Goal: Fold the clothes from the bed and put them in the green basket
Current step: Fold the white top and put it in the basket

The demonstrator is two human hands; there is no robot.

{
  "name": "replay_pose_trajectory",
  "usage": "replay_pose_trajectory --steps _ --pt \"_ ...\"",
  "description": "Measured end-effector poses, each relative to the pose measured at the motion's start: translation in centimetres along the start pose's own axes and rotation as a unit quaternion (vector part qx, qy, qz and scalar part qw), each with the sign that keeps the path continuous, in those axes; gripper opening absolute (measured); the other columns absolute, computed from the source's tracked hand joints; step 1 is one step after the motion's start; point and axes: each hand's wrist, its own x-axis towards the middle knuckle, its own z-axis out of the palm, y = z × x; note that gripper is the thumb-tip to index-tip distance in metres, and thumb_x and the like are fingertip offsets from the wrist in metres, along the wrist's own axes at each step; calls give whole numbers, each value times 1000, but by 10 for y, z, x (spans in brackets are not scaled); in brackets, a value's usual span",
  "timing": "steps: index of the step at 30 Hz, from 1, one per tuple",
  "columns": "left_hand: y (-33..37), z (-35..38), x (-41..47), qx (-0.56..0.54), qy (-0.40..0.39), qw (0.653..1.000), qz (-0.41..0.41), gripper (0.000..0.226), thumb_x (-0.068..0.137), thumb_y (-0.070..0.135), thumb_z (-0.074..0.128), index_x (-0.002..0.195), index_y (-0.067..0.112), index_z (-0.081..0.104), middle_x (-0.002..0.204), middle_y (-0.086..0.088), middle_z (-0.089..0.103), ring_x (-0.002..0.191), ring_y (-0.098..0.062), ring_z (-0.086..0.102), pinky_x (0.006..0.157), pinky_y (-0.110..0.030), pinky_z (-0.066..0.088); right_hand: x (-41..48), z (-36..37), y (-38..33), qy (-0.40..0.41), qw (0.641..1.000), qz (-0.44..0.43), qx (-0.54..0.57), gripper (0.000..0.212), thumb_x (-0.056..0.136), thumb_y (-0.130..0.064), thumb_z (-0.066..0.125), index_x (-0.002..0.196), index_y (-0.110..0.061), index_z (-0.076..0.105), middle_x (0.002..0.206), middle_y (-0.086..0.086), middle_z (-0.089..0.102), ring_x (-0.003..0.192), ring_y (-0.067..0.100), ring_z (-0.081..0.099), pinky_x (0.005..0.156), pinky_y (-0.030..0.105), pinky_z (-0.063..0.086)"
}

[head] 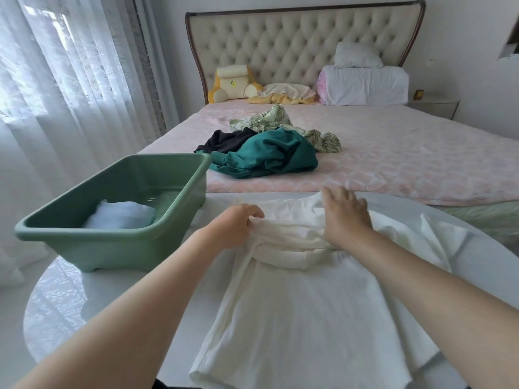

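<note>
- The left hand (234, 226) pinched a fold of the white textured cotton shirt (295, 304) spread on the round white desk (61, 299).
- The right hand (344, 217) pressed flat, fingers spread, on the shirt's collar.
- The green plastic basket (112, 242) stood just left of the shirt.

Home bedroom, bed (393, 153), tufted headboard (295, 43)

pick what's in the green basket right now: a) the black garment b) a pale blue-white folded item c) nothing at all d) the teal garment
b: a pale blue-white folded item lies in the near corner of the green basket, while the teal garment and the black garment lie in the pile on the bed.
</note>
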Motion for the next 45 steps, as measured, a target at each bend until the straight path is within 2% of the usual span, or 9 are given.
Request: replay_pose_trajectory --steps 4,9,16,20,25,29,35,40,45 --pt "-5 4 2 86 -8 996 7 42 102 14 42 141 26 51 138 -1 56 132 -21 41 103 -35 38 -10 -11 -25 -118 930 -159 310 73 88 -5 49 156 -26 32 154 -2 43 143 17 37 116 29 30" --pt "-6 2 8 103 14 995 -1 28 99 22 50 123 24 64 122 -1 61 112 -22 57 87 -36 49 -3 2 -40 -155 968 -109 164 43 99 -43 44 138 -26 52 132 1 58 125 28 51 108 43 36" --pt "2 -7 20 -85 250 964 -17 23 94 3 56 106 18 68 110 8 54 83 -12 55 75 -24 40 15 7 -31 2 980 -41 195 14 86 -16 61 97 -22 54 107 -4 51 104 21 49 84 32 40" --pt "6 -4 8 -48 134 989 46 9 89 20 63 95 26 60 97 12 58 79 -14 56 71 -33 51 19 15 -33 78 983 -109 124 48 74 10 52 110 -20 42 112 1 39 98 22 41 75 29 37" --pt "-9 8 -6 99 -55 991 77 50 76 35 76 123 29 61 125 6 50 111 -16 51 95 -33 44 13 18 -46 -14 954 -230 191 18 91 -15 56 100 -25 67 100 -10 50 92 19 61 69 28 41" --pt "-17 4 -11 88 -12 992 91 47 78 4 58 121 24 61 117 1 56 106 -21 56 86 -38 50 8 19 -46 -71 962 -222 141 45 86 -54 60 127 -37 64 117 -10 54 110 12 51 93 35 44" --pt "-25 -10 -24 63 -5 994 85 57 74 -6 46 115 28 67 117 8 57 112 -14 46 92 -35 45 7 8 -44 74 943 -266 184 17 75 -25 61 80 -23 77 91 -9 57 88 17 52 86 38 45" --pt "-40 -16 -29 37 -23 996 -83 32 73 36 43 74 19 71 87 6 71 85 -18 66 77 -38 55 3 -6 -52 -221 921 -188 258 58 74 -65 62 70 -7 64 84 4 66 76 24 60 76 39 50" --pt "-40 -5 -11 51 55 995 -63 22 90 13 43 94 20 63 104 1 63 82 -24 61 74 -39 55 8 -6 -54 -153 937 -158 270 19 96 -35 61 105 -26 76 96 -10 68 86 6 61 75 21 43"
